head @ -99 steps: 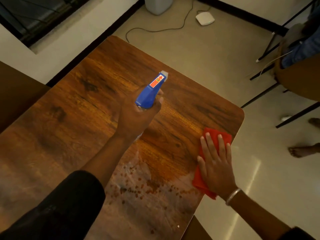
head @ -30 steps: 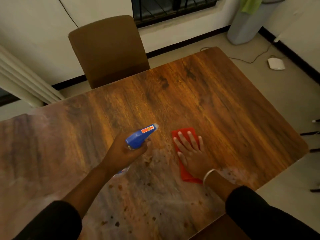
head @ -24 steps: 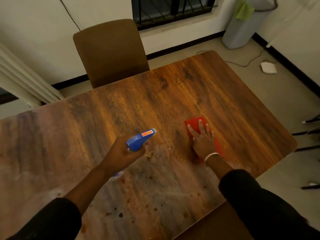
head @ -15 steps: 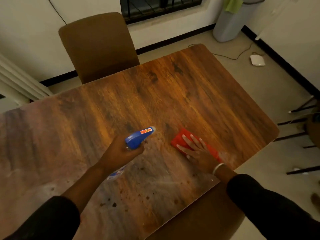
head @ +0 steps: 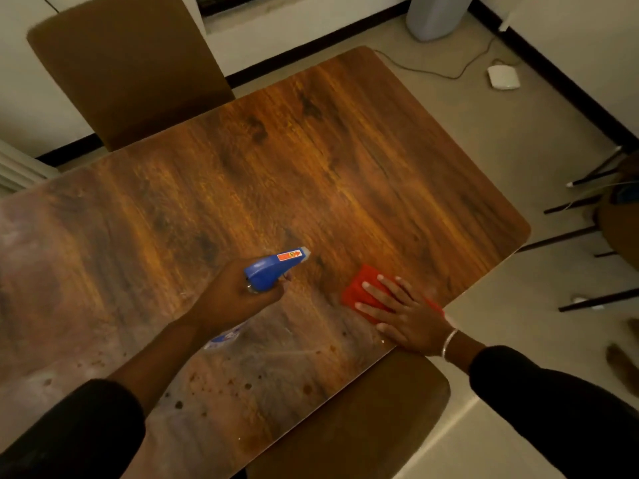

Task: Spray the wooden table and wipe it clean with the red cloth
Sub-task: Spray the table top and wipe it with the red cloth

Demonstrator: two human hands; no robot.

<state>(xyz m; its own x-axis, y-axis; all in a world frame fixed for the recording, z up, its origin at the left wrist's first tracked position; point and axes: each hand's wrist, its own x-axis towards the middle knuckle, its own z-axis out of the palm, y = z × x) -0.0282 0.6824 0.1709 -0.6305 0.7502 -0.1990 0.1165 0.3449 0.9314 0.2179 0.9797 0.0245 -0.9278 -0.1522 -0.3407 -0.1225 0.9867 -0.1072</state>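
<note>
The wooden table (head: pixel 311 160) fills the view, with a dull film and dark droplets on its near part. My left hand (head: pixel 231 302) is closed around a spray bottle (head: pixel 273 267) with a blue trigger head, held above the table's middle with the nozzle aimed to the far right. The red cloth (head: pixel 359 288) lies flat near the table's right edge. My right hand (head: pixel 404 316) presses on it with fingers spread, covering most of it.
A brown chair (head: pixel 124 63) stands at the far side and another chair seat (head: pixel 363 420) is tucked under the near edge. A grey bin (head: pixel 435 15), a cable and a white device (head: pixel 503 77) sit on the floor. Dark chair legs (head: pixel 587 202) stand at the right.
My right hand has slid the red cloth from the table's middle toward the right edge. The spray bottle in my left hand stays roughly in place over the table.
</note>
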